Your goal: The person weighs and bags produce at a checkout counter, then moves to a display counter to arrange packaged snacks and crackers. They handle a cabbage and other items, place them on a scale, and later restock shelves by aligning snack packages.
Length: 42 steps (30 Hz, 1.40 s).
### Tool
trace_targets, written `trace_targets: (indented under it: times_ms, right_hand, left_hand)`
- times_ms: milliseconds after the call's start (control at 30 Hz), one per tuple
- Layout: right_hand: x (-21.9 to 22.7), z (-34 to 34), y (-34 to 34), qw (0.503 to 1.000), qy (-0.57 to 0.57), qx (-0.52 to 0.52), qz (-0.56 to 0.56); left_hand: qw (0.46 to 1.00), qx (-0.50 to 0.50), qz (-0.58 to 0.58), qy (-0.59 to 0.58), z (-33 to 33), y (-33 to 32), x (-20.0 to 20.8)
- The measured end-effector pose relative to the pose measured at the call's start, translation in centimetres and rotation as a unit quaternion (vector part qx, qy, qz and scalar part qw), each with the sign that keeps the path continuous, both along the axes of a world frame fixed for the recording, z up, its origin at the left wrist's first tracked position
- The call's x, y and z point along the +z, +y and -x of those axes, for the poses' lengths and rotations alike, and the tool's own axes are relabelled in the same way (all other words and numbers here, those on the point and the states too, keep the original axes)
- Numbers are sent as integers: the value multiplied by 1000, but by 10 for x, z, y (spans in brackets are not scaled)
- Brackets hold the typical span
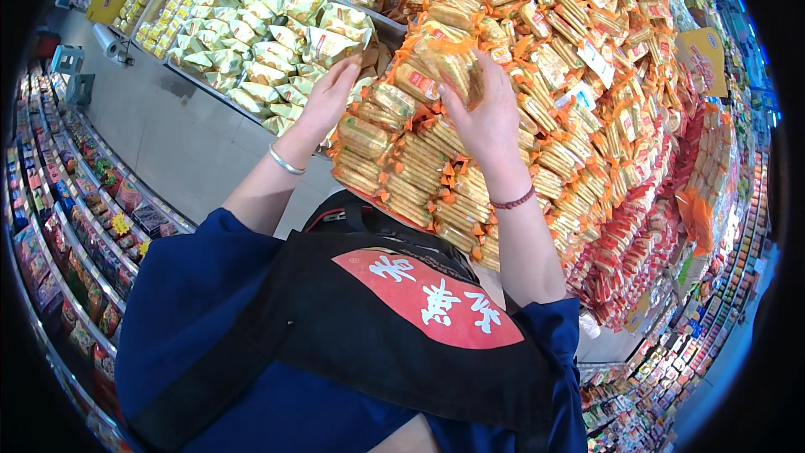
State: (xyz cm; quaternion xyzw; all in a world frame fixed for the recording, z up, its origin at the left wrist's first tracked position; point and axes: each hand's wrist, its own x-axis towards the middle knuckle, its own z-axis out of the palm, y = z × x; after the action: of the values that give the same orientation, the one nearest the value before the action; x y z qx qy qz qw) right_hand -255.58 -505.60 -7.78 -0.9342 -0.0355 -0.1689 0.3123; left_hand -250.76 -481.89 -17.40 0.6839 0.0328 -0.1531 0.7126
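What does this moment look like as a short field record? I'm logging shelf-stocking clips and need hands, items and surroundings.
setting: shop aisle, seen from above
left hand: open, fingers spread, at the edge of the heap beside the pale green packs
right hand: gripping an orange-wrapped biscuit pack lifted over the heap
heap of orange biscuit packs: stacked high, filling the display ahead
wrists: silver bangle on the left, dark red bead bracelet on the right
clothing: blue top, black apron with red patch
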Motion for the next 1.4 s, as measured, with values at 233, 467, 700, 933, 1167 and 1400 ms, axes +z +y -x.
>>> trace_targets:
  times_ms: [233,467,700,933,1167,1400]
  right_hand:
    - [-11,8,23,989,60,53,123]
    - [-22,13,21,981,42,112,153]
    - [-26,22,21,977,23,107,180]
    - [-8,15,5,992,13,86,87]
    - [-8,-45,-86,992,-41,-75,94]
    - [-28,-122,-132,926,76,-129,345]
  left_hand:
    - [996,-94,8,-8,42,1,-9]
    - [979,-184,-43,-82,49,-5,-13]
    - [988,-111,-33,-98,26,-10,0]
    - [937,-166,-128,-280,4,-38,9]
    - [930,-129,-172,-299,-4,-39,30]
    - [819,-182,-309,-447,-16,-77,66]
